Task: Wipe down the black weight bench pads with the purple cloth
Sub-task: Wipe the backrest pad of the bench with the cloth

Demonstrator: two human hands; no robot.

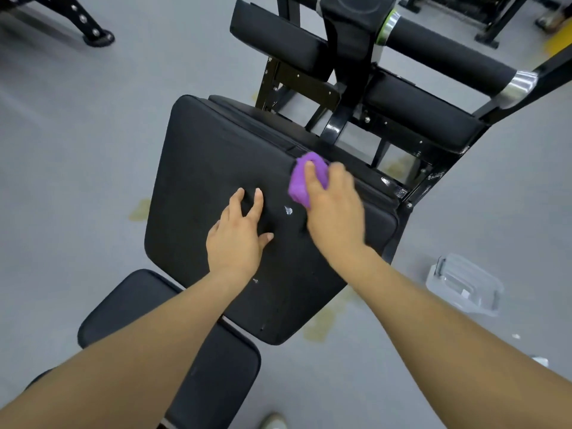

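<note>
A large black back pad [216, 168] of the weight bench fills the middle of the view. My right hand [334, 209] grips the bunched purple cloth [298, 184] and presses it on the pad's upper right edge; the hand is blurred. My left hand [236, 233] rests flat on the pad with fingers spread, left of a small white scuff [288, 210]. A smaller black seat pad [133, 308] lies below, partly under my left forearm.
Black arm pads [272, 35] and a padded roller [445, 54] on the machine's black frame [337, 122] stand beyond the back pad. A clear plastic container [464, 286] lies on the grey floor at the right. Another machine's foot [99, 37] is at top left.
</note>
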